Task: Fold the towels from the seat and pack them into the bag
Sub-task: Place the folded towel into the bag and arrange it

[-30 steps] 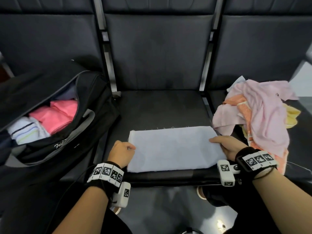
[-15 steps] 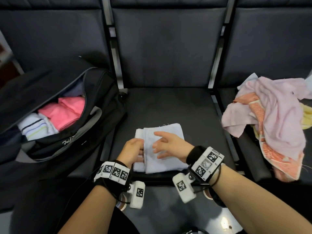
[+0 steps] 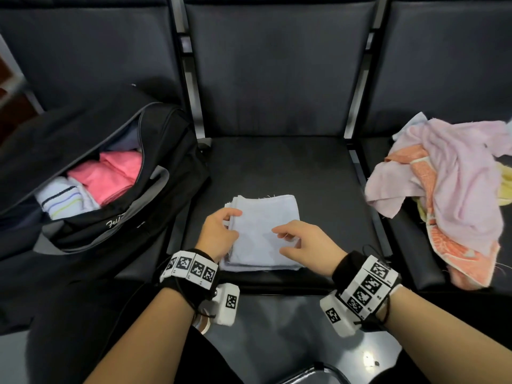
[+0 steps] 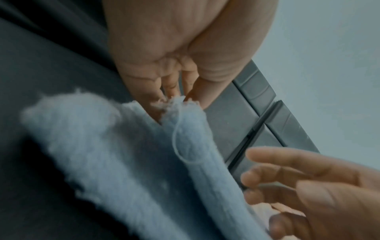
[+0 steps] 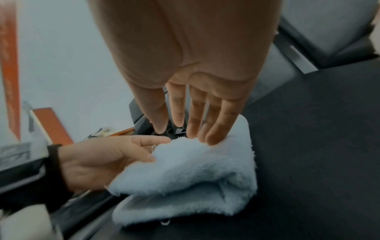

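Observation:
A pale blue towel lies folded into a small square near the front of the middle seat. My left hand pinches the stacked layers at its left edge; the left wrist view shows that hand with fingertips closed on the fuzzy towel edge. My right hand hovers over the towel's right half with relaxed fingers. In the right wrist view the right hand has straight fingers whose tips touch the towel. The black bag lies unzipped on the left seat.
Inside the bag sit folded pink towels and a white striped one. On the right seat a loose pile of pink, orange and yellow towels is heaped. Seat backs rise behind, with metal dividers between the seats.
The blue towel lay spread wide a second ago; my right hand carried its right side over to the left, halving it. That hand has since drawn back slightly while the left hand keeps the left edge.

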`<action>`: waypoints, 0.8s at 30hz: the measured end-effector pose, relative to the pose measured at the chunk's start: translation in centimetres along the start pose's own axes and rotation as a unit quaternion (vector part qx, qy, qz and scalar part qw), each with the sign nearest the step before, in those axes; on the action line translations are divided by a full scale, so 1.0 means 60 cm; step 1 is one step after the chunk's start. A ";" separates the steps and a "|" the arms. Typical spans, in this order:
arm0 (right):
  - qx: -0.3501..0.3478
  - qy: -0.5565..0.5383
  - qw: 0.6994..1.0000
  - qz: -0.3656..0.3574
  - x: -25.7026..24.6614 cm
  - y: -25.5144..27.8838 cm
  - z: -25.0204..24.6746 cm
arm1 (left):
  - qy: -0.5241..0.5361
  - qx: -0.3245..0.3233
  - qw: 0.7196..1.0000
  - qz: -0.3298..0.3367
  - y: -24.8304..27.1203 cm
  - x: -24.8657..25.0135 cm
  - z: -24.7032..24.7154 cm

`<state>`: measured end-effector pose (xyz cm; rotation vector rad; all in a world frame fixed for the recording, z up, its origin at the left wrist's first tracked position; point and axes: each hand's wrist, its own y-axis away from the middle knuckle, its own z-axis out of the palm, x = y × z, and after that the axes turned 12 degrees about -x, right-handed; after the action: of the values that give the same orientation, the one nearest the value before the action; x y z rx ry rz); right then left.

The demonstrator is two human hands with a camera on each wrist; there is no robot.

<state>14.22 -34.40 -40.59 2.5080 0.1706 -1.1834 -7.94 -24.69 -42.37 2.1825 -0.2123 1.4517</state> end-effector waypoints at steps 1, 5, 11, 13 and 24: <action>-0.010 0.037 0.999 -0.010 -0.002 -0.001 0.005 | -0.008 0.004 1.000 -0.003 0.001 -0.004 -0.008; -0.066 0.177 0.982 -0.011 0.000 0.000 0.029 | -0.044 0.001 0.998 -0.042 0.009 -0.022 -0.023; -0.059 0.344 0.937 -0.029 0.008 0.009 0.058 | -0.235 0.047 0.971 0.005 0.018 -0.007 -0.009; -0.025 0.367 0.929 -0.047 0.010 0.009 0.066 | -0.290 -0.007 0.956 0.033 0.029 0.003 0.007; 0.038 0.045 0.998 0.020 -0.003 -0.011 0.017 | -0.517 -0.063 0.854 0.001 0.051 0.001 0.071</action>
<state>13.23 -34.16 -41.24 2.6199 0.1004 -1.0814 -5.64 -29.37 -42.64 2.6070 -0.6401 0.1009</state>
